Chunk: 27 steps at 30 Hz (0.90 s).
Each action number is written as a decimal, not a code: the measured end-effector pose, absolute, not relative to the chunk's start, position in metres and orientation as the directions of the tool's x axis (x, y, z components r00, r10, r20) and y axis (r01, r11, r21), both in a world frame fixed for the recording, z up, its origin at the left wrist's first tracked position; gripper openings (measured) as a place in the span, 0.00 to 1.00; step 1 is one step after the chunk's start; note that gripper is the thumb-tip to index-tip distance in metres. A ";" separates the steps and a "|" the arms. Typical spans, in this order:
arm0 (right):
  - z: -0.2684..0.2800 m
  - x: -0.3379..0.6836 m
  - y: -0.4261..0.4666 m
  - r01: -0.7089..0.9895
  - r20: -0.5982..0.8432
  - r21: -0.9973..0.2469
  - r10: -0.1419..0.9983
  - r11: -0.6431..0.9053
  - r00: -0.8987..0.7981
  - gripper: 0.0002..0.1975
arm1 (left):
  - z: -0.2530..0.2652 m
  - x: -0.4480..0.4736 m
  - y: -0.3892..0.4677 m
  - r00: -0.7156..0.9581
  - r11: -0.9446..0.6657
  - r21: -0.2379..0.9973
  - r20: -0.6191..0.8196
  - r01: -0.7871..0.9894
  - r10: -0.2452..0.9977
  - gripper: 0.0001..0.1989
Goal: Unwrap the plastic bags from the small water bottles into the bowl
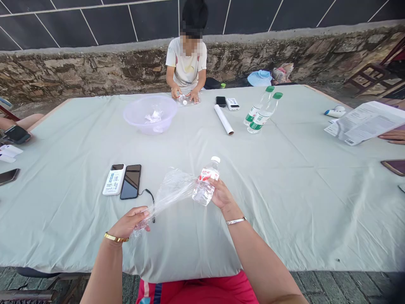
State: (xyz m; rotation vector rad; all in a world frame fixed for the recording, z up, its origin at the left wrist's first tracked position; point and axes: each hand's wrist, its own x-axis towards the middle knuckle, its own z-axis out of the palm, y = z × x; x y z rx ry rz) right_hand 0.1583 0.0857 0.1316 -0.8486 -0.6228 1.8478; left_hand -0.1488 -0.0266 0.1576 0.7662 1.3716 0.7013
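My right hand point(220, 193) is wrapped round a small clear water bottle point(204, 195) with a white cap and a red-and-white label, tilted a little to the right. A sheet of clear plastic film point(172, 190) stretches from beside the bottle down to the left. My left hand point(133, 221) is closed on the film's bunched end, above the cloth near the table's front edge. Whether the film sticks to the bottle or is also pinched by my right fingers, I cannot tell. Left of the film lie a black phone point(130, 181) with a wrist strap and a white power bank point(114, 180).
Across the cloth-covered table point(284, 202), a person point(186, 63) handles another bottle point(182, 99). A purple basin point(133, 120) holds crumpled pieces. Also present are a white roll point(224, 120), two green-capped bottles point(261, 116), another power bank point(233, 104) and papers point(363, 120) by a hand point(394, 136).
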 end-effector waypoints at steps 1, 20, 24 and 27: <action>0.132 0.160 0.087 -0.535 -0.260 -0.764 0.931 -0.360 -0.255 0.24 | 0.157 -0.148 -0.026 0.081 0.577 0.817 -0.574 -0.016 0.815 0.17; 0.095 0.149 0.134 0.265 0.144 -0.963 0.927 0.051 0.345 0.34 | 0.154 -0.080 -0.016 0.253 0.483 0.854 -0.520 0.195 0.816 0.18; 0.094 0.152 0.135 0.274 0.133 -0.960 0.954 0.057 0.267 0.42 | 0.148 -0.060 -0.016 0.288 0.447 0.839 -0.531 0.311 0.797 0.10; 0.114 0.158 0.113 0.290 0.144 -0.955 0.949 0.060 0.279 0.49 | 0.145 -0.051 -0.015 0.298 0.342 0.828 -0.496 0.444 0.815 0.12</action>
